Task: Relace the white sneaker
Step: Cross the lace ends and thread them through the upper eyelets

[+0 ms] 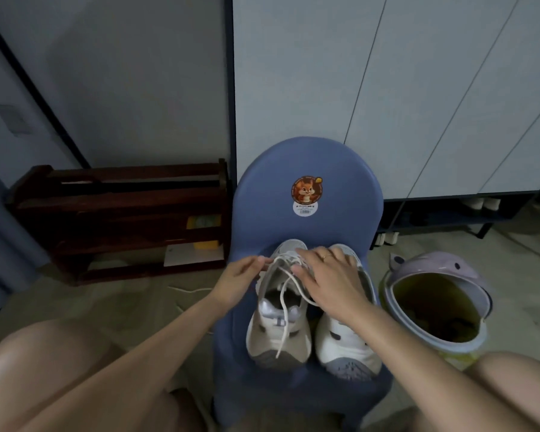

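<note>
I see the white sneaker (278,310) on the seat of a small blue chair (306,169), heel toward me, beside its partner sneaker (346,335). My left hand (240,275) pinches the white lace (286,294) near the toe eyelets. My right hand (328,275) lies across both shoes, fingers spread and relaxed. A lavender bin (434,300) stands right of the chair.

I'm seeing a dark wooden rack (119,219) sitting left of the blue chair (306,169), a lilac bin (440,269) standing right.
</note>
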